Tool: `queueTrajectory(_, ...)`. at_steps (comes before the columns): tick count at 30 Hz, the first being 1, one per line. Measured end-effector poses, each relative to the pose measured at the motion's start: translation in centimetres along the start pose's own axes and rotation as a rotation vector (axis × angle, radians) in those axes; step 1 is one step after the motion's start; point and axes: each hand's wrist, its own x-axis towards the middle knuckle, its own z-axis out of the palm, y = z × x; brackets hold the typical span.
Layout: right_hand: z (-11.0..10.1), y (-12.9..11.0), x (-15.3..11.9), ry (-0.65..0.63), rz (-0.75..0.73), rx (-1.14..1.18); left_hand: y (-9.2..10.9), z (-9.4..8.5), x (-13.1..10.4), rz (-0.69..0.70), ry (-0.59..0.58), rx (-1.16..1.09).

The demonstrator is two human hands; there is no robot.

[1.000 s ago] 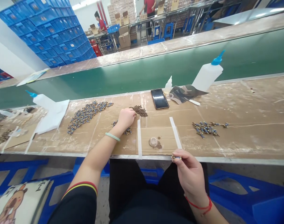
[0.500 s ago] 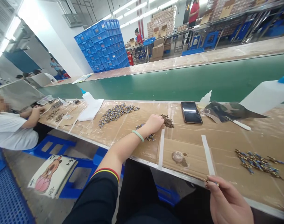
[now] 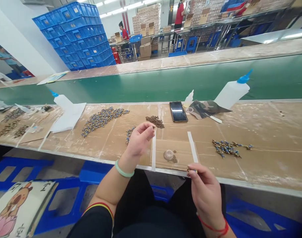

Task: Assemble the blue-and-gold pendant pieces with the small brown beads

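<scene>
My left hand point(image 3: 140, 140), with a green bangle on its wrist, is closed in a pinch above the table. A tiny dark brown piece point(image 3: 153, 128) shows at its fingertips. Just behind lies a pile of small brown pieces point(image 3: 155, 121). A small heap of blue-and-gold parts point(image 3: 129, 134) is partly hidden by this hand. My right hand point(image 3: 206, 188) pinches a small blue-and-gold part point(image 3: 192, 170) over the table's front edge. Between the hands, a small round clear dish point(image 3: 169, 155) sits on cardboard with brown spots beside it.
A large pile of blue-and-gold parts point(image 3: 103, 119) lies left, a smaller group point(image 3: 225, 148) right. Along the back are a phone point(image 3: 178, 111), a small dropper bottle point(image 3: 189, 99), a white-handled tool point(image 3: 214, 118) and blue-tipped white bottles point(image 3: 232, 94). Blue crates point(image 3: 84, 39) stand behind.
My left hand has lifted off the brown pile and come back toward me, pinching a tiny piece. My right hand still holds its part. The view has turned to the right.
</scene>
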Motion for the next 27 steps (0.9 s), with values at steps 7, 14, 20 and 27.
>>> queueTrajectory(7,2.6,-2.7,1.8,-0.015,-0.084,0.068,0.0,2.0,-3.1,0.251,0.016,0.237)
queueTrajectory(14,6.2,-2.9,3.0,0.001,0.093,0.296,-4.0,3.7,-8.2,0.838,-0.234,0.75)
queueTrajectory(20,6.0,-1.4,2.6,0.248,0.12,0.31,-6.3,4.9,-10.1,0.5,-0.153,0.514)
queueTrajectory(27,4.4,-2.6,2.4,0.299,-0.399,-0.024,-4.5,6.0,-9.1,-0.333,-0.226,0.006)
